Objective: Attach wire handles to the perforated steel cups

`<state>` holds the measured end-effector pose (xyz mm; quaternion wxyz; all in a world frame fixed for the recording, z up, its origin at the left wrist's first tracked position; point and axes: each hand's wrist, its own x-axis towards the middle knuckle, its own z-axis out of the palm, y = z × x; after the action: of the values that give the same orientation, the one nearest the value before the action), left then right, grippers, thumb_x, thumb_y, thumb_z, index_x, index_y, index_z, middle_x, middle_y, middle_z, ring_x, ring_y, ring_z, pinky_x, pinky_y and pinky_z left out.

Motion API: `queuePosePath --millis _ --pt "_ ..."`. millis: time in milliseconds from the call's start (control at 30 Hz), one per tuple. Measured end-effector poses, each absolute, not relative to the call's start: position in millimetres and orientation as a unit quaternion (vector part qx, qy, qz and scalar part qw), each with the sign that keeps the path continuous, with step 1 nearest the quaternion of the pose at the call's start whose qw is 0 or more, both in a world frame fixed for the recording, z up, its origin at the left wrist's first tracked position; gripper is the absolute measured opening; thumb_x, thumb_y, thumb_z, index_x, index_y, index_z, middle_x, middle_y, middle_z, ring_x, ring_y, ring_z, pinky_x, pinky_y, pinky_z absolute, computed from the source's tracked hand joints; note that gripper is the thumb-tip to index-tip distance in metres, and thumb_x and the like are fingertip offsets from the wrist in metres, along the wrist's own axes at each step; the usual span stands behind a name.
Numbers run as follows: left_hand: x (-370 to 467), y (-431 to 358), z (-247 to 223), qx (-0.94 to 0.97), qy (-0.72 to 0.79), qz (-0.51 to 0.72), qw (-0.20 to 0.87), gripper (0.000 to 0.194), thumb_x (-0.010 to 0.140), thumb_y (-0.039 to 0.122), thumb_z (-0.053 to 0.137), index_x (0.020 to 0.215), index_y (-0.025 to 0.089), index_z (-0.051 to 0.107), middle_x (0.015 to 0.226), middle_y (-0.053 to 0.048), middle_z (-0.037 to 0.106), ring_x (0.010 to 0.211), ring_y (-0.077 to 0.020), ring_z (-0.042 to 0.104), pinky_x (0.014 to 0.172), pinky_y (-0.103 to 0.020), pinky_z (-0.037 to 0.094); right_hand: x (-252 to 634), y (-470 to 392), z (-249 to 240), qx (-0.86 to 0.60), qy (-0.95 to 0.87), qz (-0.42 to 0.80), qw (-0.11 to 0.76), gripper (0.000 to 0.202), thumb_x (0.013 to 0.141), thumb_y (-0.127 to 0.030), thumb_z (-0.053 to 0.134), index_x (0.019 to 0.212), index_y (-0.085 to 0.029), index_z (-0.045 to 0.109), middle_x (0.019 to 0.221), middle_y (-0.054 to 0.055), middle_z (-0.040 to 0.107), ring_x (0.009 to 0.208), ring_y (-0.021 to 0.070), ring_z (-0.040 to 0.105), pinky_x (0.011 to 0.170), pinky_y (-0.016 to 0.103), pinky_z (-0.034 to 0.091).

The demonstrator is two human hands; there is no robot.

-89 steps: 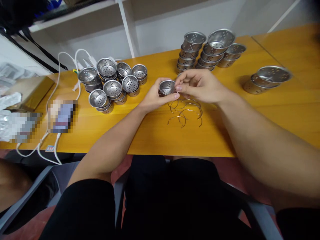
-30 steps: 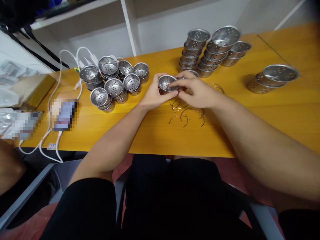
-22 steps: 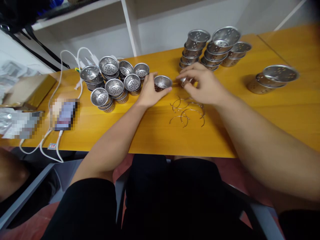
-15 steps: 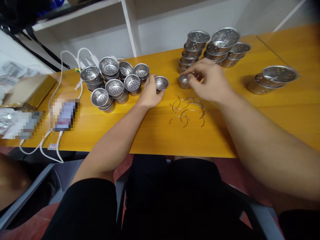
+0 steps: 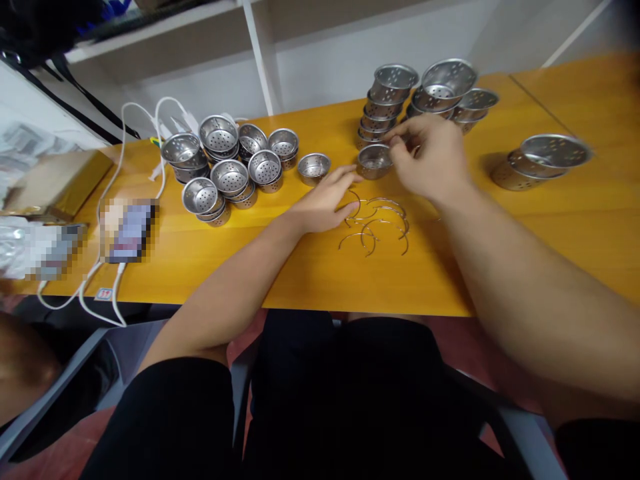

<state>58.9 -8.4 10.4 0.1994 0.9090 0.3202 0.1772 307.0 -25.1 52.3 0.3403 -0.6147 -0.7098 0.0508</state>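
My left hand [image 5: 327, 200] hovers over the table with its fingers stretched out and apart, holding nothing. Close to its thumb lie several thin curved metal wires [image 5: 383, 220] in a loose cluster. My right hand [image 5: 427, 153] has its thumb and forefinger pinched together at the right rim of a small perforated metal cup [image 5: 374, 162]; what they grip, if anything, is too small to make out. Beyond the left fingertips another perforated cup [image 5: 314, 169] stands upright on its own.
To the left stand several stacked perforated cups [image 5: 229, 177]. Taller stacks [image 5: 393, 83] rise behind my right hand, and a nested pair [image 5: 545, 159] sits at the right. A phone [image 5: 131, 230], white cables [image 5: 120, 293] and a cardboard box [image 5: 55, 183] occupy the left end.
My left hand has let go of the single cup and moved right and nearer to me, its fingers opening. My right hand has shifted slightly right, so more of the cup beside it shows.
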Motion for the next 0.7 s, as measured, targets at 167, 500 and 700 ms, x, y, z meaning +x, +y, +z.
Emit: queuePosePath --millis 167,500,700 --pt "57 -16 26 0.861 0.450 0.125 0.203 0.072 0.114 0.034 0.070 0.176 0.003 0.053 0.197 -0.029 0.038 0.192 -0.0372 0.031 0.161 -0.048 0.028 309 -27 56 -0.644 -0.682 0.070 0.339 0.037 0.113 -0.013 0.060 0.135 -0.017 0.090 0.141 0.018 0.088 0.113 0.0309 0.082 0.103 0.042 0.064" --pt "54 -14 28 0.843 0.479 0.154 0.189 0.073 0.111 0.027 0.075 0.176 0.002 0.051 0.188 -0.029 0.052 0.183 -0.0378 0.049 0.158 -0.048 0.036 323 -15 39 -0.603 -0.765 0.102 0.202 0.027 0.102 -0.018 0.071 0.124 -0.021 0.087 0.138 0.019 0.083 0.120 0.0390 0.079 0.112 0.054 0.064" --pt "50 13 -9 0.834 0.415 0.265 0.248 0.108 0.102 0.044 0.091 0.186 0.011 0.029 0.197 -0.031 0.037 0.188 -0.0432 0.041 0.158 -0.059 0.035 310 -27 46 -0.434 -0.836 0.173 0.287 0.012 0.109 -0.036 0.072 0.110 -0.032 0.083 0.123 0.015 0.081 0.112 0.0396 0.079 0.109 0.061 0.065"
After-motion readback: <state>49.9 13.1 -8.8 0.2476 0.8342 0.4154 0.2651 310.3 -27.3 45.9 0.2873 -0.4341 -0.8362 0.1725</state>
